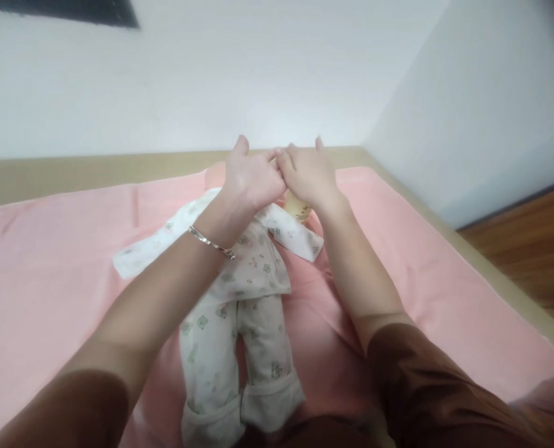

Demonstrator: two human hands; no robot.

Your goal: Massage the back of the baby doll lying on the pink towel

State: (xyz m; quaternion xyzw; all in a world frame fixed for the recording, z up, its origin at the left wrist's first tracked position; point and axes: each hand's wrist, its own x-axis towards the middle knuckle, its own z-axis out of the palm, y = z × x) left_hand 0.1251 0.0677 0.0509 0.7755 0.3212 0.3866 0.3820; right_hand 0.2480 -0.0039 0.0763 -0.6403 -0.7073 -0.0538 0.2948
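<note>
My left hand, with a silver bracelet on its wrist, is turned palm partly up with its thumb raised. My right hand meets it from the right, back of the hand towards me, its fingers touching the left fingers. Both hands have fingers stretched out, and I see nothing held in them. Below them lies a small white printed long-sleeved top, partly hidden by my left forearm. Matching baby trousers with turned-up cuffs lie under its hem. Behind my right wrist shows a yellowish container with dark lettering, mostly covered.
A pink sheet with some creases lies under the clothes, on a surface with a beige edge. White walls rise behind and to the right. Wooden flooring appears at the right.
</note>
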